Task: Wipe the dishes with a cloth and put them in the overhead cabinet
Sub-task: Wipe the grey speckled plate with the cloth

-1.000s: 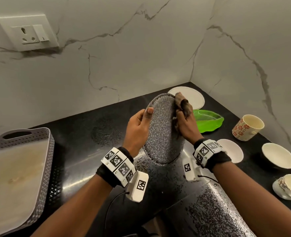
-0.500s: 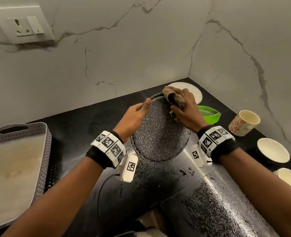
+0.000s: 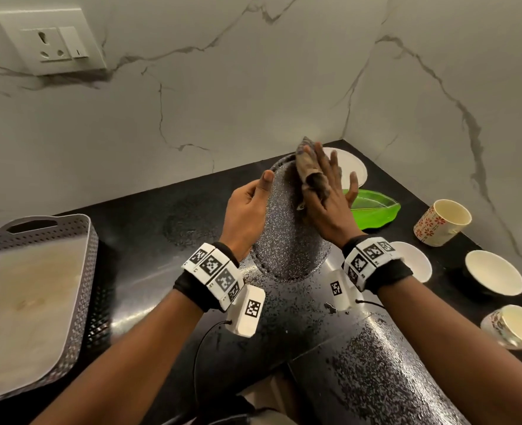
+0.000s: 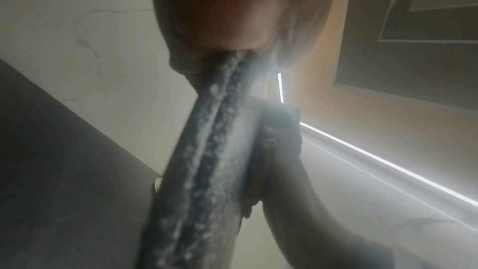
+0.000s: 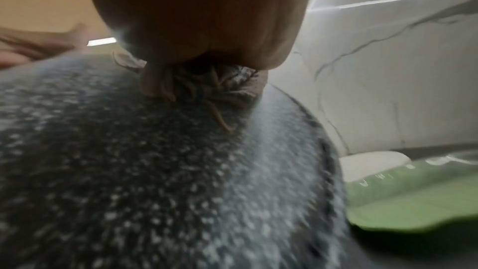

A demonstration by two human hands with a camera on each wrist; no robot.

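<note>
the left hand holds the round grey speckled plate by its left rim, tilted on edge above the black desk, thumb curled over the rim. the right hand presses a crumpled brown cloth against the plate's upper face, fingers straight and spread.
</note>
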